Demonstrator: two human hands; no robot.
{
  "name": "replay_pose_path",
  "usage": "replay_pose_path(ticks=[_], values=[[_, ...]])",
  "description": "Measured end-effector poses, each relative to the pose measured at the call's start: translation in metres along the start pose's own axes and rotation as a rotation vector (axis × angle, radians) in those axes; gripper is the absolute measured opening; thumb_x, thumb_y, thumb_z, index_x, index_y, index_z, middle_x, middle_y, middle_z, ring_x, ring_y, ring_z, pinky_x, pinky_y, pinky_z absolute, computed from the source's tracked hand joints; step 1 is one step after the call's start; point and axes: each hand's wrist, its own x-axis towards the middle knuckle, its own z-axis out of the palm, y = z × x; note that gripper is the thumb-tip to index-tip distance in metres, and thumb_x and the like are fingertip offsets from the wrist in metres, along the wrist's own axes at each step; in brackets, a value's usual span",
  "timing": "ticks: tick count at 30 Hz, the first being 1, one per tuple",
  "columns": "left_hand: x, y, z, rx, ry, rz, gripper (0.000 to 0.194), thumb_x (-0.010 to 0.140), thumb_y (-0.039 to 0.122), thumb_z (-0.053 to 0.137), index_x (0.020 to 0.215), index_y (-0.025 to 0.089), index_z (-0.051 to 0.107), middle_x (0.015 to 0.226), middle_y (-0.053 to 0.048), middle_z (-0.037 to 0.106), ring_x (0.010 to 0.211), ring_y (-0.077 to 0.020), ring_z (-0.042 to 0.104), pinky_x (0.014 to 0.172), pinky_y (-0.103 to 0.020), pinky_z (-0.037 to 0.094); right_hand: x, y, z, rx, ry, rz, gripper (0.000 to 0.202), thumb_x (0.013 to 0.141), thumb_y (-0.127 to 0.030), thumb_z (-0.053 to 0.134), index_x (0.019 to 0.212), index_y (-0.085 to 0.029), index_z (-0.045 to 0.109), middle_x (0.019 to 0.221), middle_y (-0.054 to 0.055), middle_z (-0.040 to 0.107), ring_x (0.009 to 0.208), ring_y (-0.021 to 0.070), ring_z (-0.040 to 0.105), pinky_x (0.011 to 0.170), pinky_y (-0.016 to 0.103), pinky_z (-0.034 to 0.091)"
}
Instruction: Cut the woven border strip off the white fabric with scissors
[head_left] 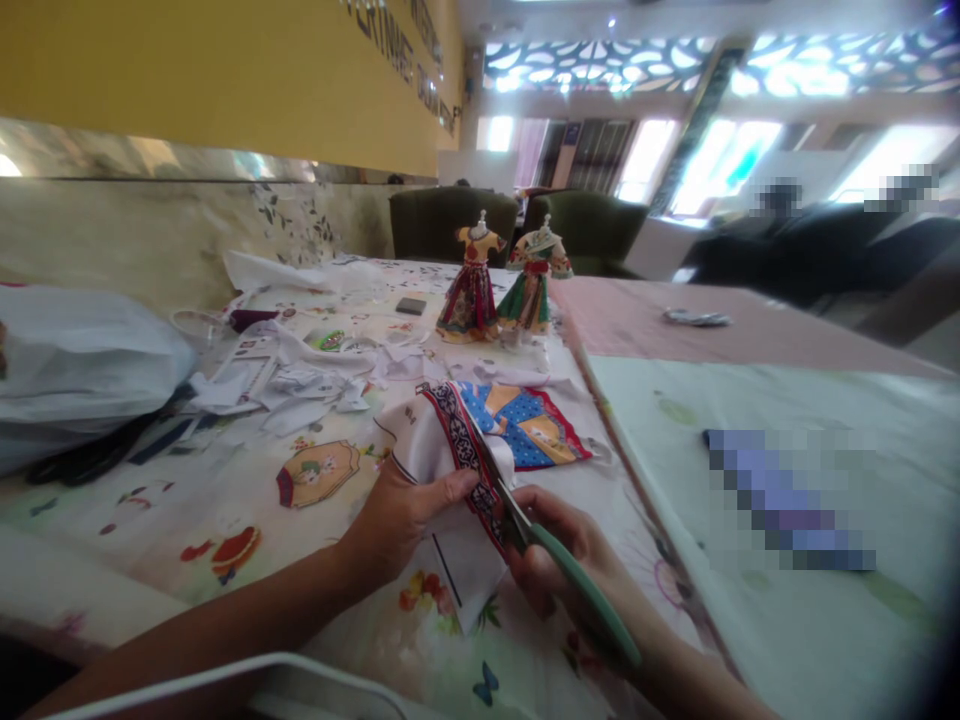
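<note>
My left hand (401, 515) grips a piece of white printed fabric (424, 440), its thumb pressed near a black-and-white patterned border with red edging. In my right hand (574, 550) are scissors (581, 585) with green handles. Their blades lie along the border's right side, close to my left thumb; whether they are cutting at this instant I cannot tell. Just beyond the blades is a blue dotted fabric print (521, 425) with yellow panels and a red edge. A cut-out garment-shaped piece (319, 473) in tan lies left of my left hand.
Two small dressed doll stands, one in maroon (471, 285) and one in green (534, 285), are at the back. White scraps (307, 390) and a white plastic bag (82, 360) occupy the left. A blurred-out blue object (787, 500) rests on the right tablecloth. A white cable (285, 660) crosses the front.
</note>
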Motion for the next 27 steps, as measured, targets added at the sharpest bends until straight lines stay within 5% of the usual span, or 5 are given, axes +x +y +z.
replay_pose_path(ticks=[27], values=[[0.0004,-0.0003,0.0004,0.01,0.016,0.008,0.054,0.079,0.026,0.084,0.131,0.023,0.07,0.113,-0.007,0.079,0.107,-0.0283,0.072,0.099,-0.041,0.056,-0.0024,-0.0008,0.0049,0.026,0.031,0.032,0.059,0.071,-0.067,0.083,0.094,-0.017,0.061,0.054,-0.01,0.048,0.039,0.0037,0.038,0.038,0.014,0.029]])
